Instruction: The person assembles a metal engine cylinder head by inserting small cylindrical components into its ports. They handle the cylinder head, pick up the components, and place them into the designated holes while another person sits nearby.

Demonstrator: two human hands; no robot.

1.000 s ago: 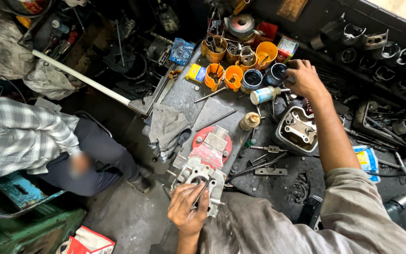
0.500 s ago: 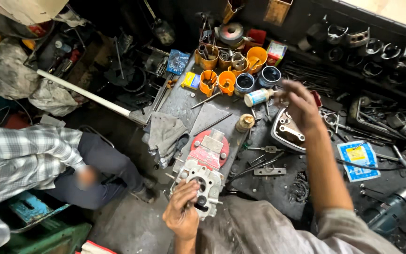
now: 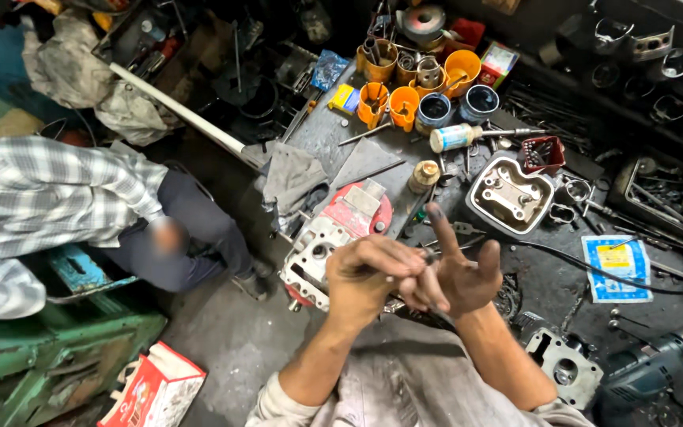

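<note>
Left hand (image 3: pixel 369 273): It is curled shut. The grip pinches a thin metal rod (image 3: pixel 428 257) that pokes out to the right. I cannot tell just what kind of small part the rod is.

Right hand (image 3: pixel 464 273): It is open, palm up, with the fingers (image 3: pixel 440 229) spread and dark with grease. It holds nothing. It touches the left hand, and the rod's tip lies across it.

Where the rod is: In the air, between the 2 hands, above the engine head (image 3: pixel 322 257). It is not resting on the table.

Engine head: A grey metal block with round holes. It sits on the dark table (image 3: pixel 373 162), just under the hands, beside a red round part (image 3: pixel 365 209).

Other things: A second metal cover (image 3: pixel 509 194) lies to the right. 4 orange cups (image 3: pixel 389 103) full of small parts stand at the far end. A grey rag (image 3: pixel 294 178) lies to the left. A power drill (image 3: pixel 646 368) lies low on the right.

Other person: Someone in a checked shirt (image 3: pixel 37 205) sits on the left, well apart from the hands.

Step in hand: It looks like the small rod is being checked or passed from one hand to the other.

Next move needs: I think the right hand must close on the rod gently, so that it does not slip from greasy fingers and drop among the parts below.
</note>
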